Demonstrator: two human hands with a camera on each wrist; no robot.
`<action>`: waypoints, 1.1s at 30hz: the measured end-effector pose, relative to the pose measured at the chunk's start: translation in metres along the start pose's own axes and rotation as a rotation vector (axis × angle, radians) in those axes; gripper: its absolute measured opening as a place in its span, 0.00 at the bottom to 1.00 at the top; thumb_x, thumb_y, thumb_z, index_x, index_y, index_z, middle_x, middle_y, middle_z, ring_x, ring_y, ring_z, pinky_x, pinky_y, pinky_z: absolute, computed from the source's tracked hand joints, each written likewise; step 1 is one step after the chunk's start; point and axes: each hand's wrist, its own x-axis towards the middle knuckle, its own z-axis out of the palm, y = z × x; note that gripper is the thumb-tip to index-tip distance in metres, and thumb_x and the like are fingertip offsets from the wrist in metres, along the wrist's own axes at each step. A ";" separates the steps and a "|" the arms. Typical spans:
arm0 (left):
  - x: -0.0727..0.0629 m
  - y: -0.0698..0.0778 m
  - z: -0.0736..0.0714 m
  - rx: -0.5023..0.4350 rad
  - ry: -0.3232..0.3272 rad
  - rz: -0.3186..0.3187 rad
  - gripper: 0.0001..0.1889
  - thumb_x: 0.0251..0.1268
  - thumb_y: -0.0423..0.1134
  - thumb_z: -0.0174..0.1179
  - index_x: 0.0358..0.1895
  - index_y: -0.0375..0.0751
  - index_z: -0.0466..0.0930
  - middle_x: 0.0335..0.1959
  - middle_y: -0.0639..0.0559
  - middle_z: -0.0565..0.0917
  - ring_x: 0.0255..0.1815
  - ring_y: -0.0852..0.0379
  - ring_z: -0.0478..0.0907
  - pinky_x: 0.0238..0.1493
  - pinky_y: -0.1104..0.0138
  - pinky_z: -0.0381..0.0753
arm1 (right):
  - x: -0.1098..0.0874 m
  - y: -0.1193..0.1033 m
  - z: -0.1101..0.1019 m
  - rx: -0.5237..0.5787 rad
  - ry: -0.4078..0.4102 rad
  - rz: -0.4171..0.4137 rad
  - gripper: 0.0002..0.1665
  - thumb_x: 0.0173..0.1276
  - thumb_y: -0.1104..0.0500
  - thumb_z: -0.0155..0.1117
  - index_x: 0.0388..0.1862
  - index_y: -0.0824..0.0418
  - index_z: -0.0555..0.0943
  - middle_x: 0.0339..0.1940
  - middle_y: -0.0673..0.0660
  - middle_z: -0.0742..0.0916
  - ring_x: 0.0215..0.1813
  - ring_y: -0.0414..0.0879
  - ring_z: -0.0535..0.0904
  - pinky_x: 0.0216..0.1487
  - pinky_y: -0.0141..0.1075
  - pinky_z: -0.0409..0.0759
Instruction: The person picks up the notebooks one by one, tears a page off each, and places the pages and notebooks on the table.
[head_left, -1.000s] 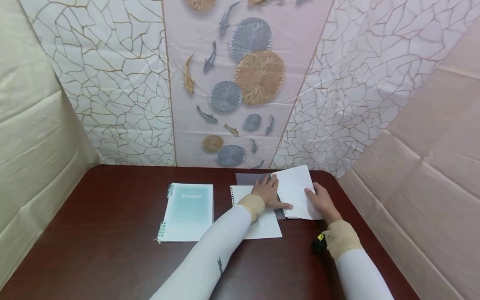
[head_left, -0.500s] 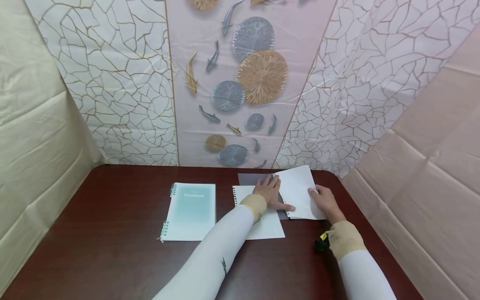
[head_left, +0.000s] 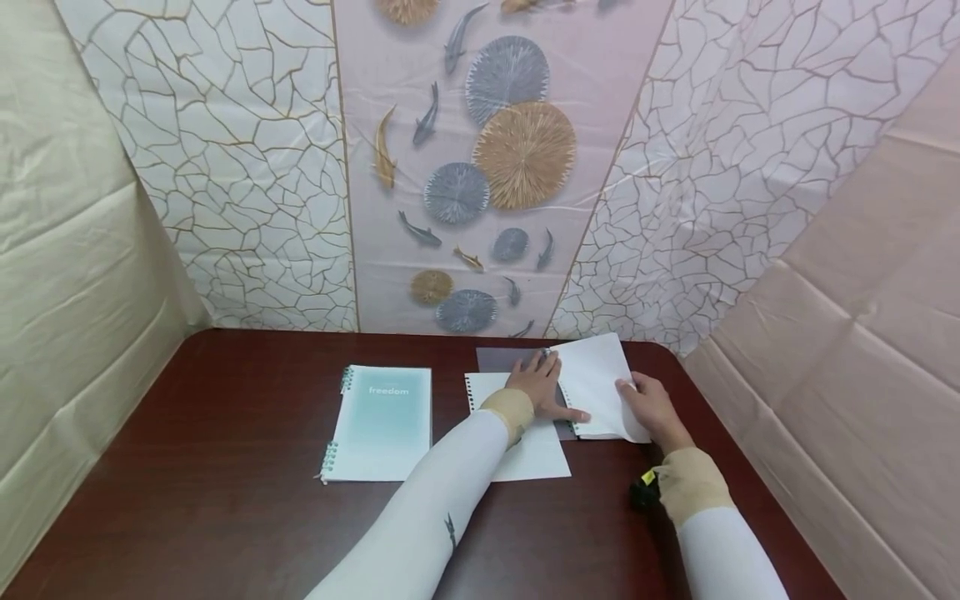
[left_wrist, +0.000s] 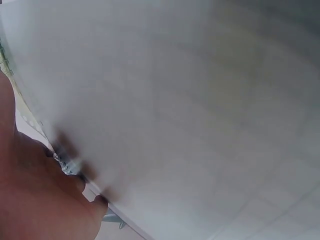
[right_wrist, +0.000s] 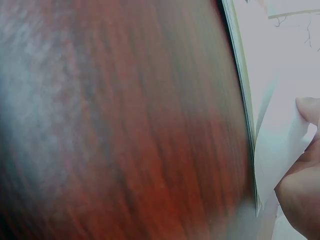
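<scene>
An open ring-bound notebook lies at the back right of the table, its translucent grey cover folded out to the left. My left hand rests with spread fingers beside the rings, over a loose white sheet with punched holes along its left edge. The left wrist view shows part of that hand above a pale surface. My right hand pinches the right edge of the top page between thumb and fingers. In the right wrist view this page bends up, away from the pages below.
To the left lies a closed teal-and-white ring notebook marked "freedom". A small black and yellow object sits by my right wrist. Patterned cloth hangs behind the dark red table, and cloth walls flank both sides.
The page's lower right corner has curled under my right hand, which has shifted slightly down. My left hand stays in place on the notebook. The whole head view has drifted a little.
</scene>
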 end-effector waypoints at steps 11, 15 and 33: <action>0.004 0.000 0.000 -0.008 -0.033 -0.015 0.69 0.53 0.91 0.49 0.89 0.51 0.34 0.89 0.57 0.34 0.89 0.50 0.31 0.85 0.49 0.40 | -0.002 0.004 0.001 0.036 -0.036 0.006 0.33 0.88 0.48 0.48 0.77 0.74 0.69 0.67 0.72 0.80 0.57 0.56 0.78 0.55 0.40 0.78; 0.007 -0.001 0.003 -0.023 -0.029 -0.008 0.70 0.51 0.92 0.47 0.89 0.51 0.34 0.89 0.57 0.33 0.89 0.50 0.29 0.85 0.48 0.39 | -0.003 0.005 -0.001 0.022 -0.030 0.006 0.34 0.89 0.48 0.47 0.78 0.73 0.68 0.66 0.71 0.80 0.57 0.55 0.77 0.55 0.41 0.78; -0.002 0.002 0.000 -0.040 -0.012 -0.003 0.69 0.54 0.90 0.50 0.89 0.50 0.34 0.89 0.57 0.34 0.89 0.50 0.31 0.85 0.48 0.38 | -0.010 0.007 -0.008 0.097 -0.024 0.024 0.32 0.88 0.50 0.50 0.76 0.74 0.69 0.54 0.68 0.83 0.41 0.45 0.82 0.40 0.34 0.82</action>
